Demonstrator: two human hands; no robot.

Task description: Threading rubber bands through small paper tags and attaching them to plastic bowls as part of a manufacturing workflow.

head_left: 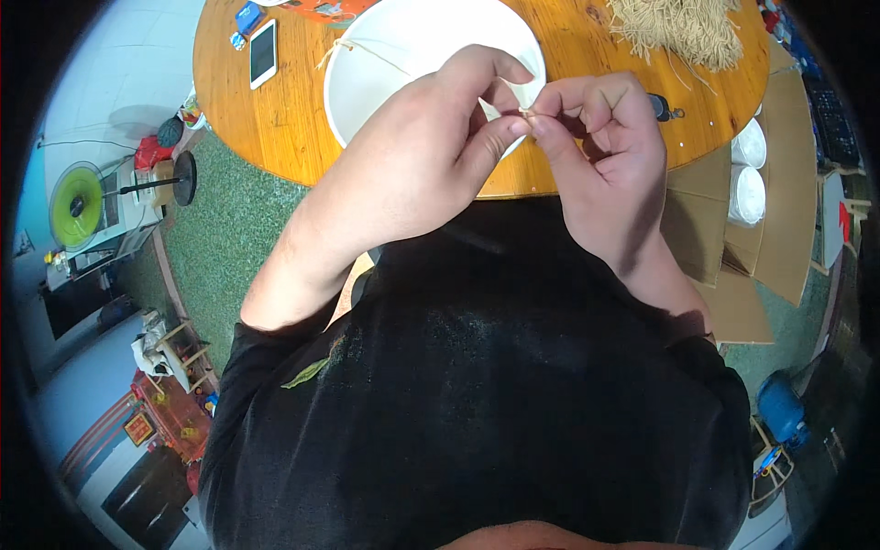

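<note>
My left hand (440, 137) and my right hand (610, 151) meet over the near right rim of a large white bowl (344, 101). Both are closed in a pinch, thumb tips nearly touching, on a small tan strand (528, 115) that mostly hides between the fingertips. Its kind is too small to make out for certain. A thin tan cord (376, 55) with a knotted end lies across the bowl's left rim. At the table's far right rests a thick bundle of tan cords (683, 32), with loose ends trailing toward me.
The round wooden table (266, 128) carries a white phone (263, 55), a small blue packet (248, 17) and a dark key fob (660, 107). Right of it, an open cardboard box (701, 225) holds stacked white bowls (747, 192). A green fan (77, 205) stands at left.
</note>
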